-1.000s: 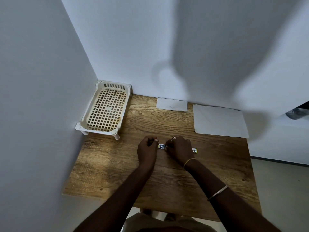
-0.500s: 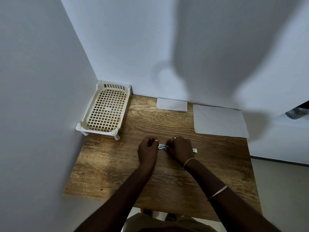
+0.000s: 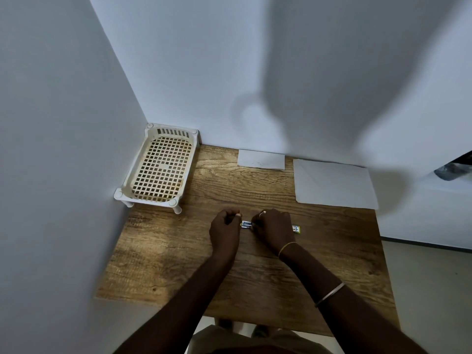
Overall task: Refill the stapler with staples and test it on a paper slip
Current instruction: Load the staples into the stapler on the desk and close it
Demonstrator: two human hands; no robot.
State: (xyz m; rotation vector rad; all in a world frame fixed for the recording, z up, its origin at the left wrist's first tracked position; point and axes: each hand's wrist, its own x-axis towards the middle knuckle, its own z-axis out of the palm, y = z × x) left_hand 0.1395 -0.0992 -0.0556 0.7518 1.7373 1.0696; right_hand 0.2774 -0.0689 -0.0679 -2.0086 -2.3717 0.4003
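A small blue and silver stapler (image 3: pixel 246 224) lies on the wooden table (image 3: pixel 178 264), and only its left end shows between my hands. My right hand (image 3: pixel 274 229) covers and grips the rest of it. My left hand (image 3: pixel 224 232) sits just left of that end with its fingers curled and fingertips pinched together. Nothing I can make out shows in the pinch. A small yellow and white piece (image 3: pixel 296 229) pokes out from under my right hand; it may be a staple box. A white paper slip (image 3: pixel 261 159) lies at the back edge.
A white plastic lattice basket (image 3: pixel 159 169) stands in the back left corner against the walls. A larger white sheet (image 3: pixel 332 183) lies at the back right. Walls close the table at the left and back. The floor shows beyond the right edge.
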